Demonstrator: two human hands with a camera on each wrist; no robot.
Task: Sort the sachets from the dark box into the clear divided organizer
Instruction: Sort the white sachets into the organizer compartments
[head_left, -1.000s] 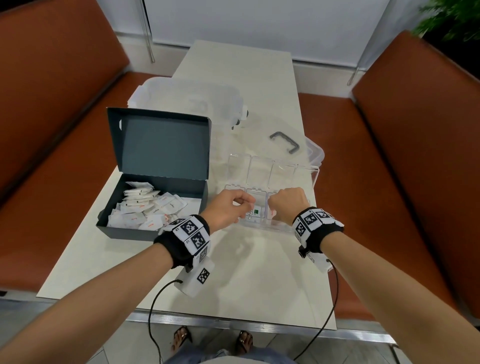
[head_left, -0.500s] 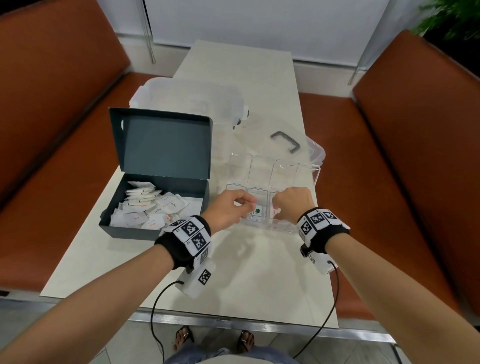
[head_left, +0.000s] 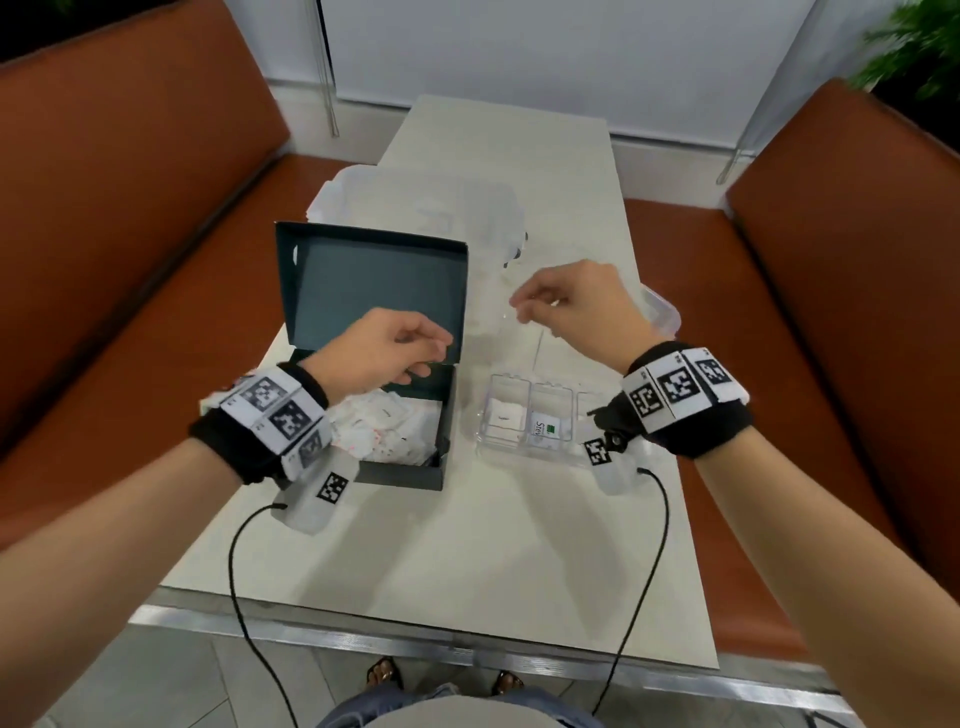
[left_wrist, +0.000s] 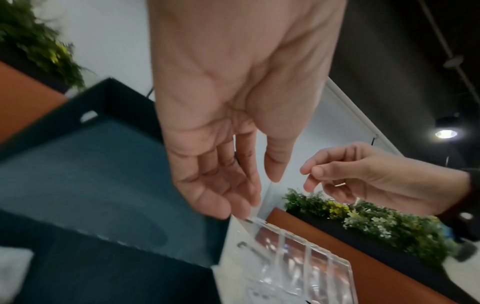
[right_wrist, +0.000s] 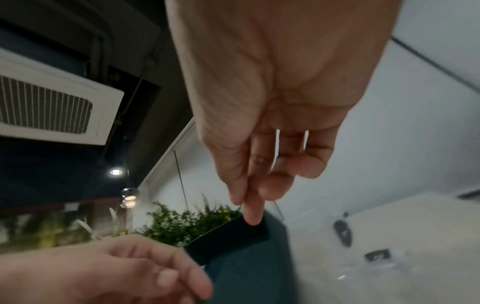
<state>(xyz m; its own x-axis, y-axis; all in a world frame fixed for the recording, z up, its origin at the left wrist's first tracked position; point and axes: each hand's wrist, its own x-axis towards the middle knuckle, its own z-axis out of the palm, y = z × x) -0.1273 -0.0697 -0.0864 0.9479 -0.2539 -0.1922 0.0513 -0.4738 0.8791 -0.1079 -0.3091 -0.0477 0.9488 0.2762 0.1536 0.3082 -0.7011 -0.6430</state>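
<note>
Both hands hung empty with loosely curled fingers: the left hand (head_left: 384, 348) above the dark box (head_left: 410, 467) of sachets (head_left: 374, 431), the right hand (head_left: 576, 306) over the clear organizer (head_left: 519, 415) on the desk (head_left: 467, 545).

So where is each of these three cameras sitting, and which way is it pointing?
Head: worn on the head, looking down at the pale table, dark open box and clear divided organizer; both forearms, left hand, right hand.
Left wrist: looks along the left palm towards box lid and organizer.
Right wrist: looks along the right palm towards ceiling and wall.
Shared: each wrist view shows the other hand.
</note>
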